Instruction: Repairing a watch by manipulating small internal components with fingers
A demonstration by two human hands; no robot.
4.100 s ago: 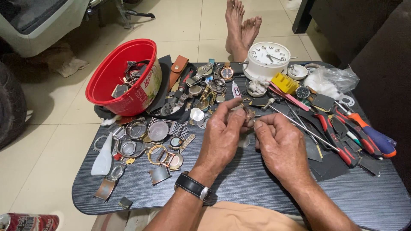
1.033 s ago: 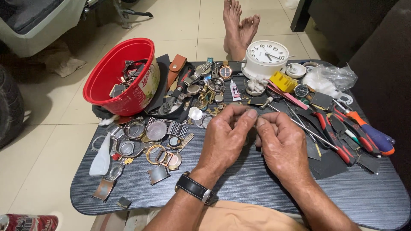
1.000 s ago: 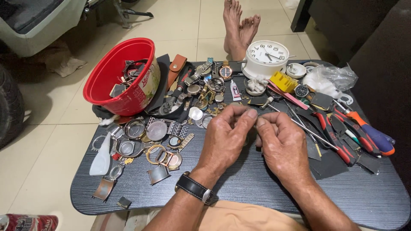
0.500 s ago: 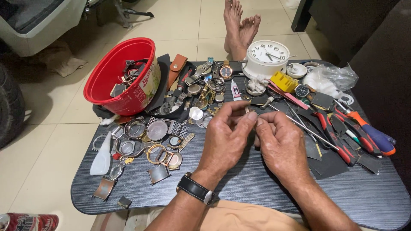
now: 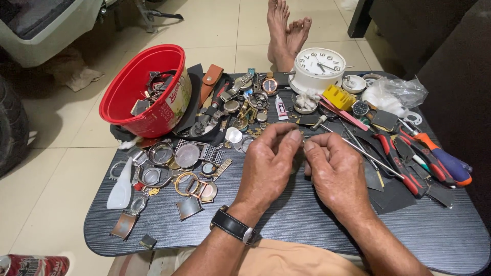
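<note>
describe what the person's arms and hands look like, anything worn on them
Both forearms are bare, with no sleeves showing, and neither hand wears a glove or ring that can be seen. The left hand has a wristwatch with a black strap and a silvery buckle. The right hand and its wrist carry nothing.

One camera sits on my head and looks steeply down and forward over the dark worktop (image 5: 307, 225). It is close: my left hand (image 5: 268, 166) and right hand (image 5: 335, 171) fill the lower centre, with tiled floor (image 5: 220, 30) beyond the far edge.
</note>
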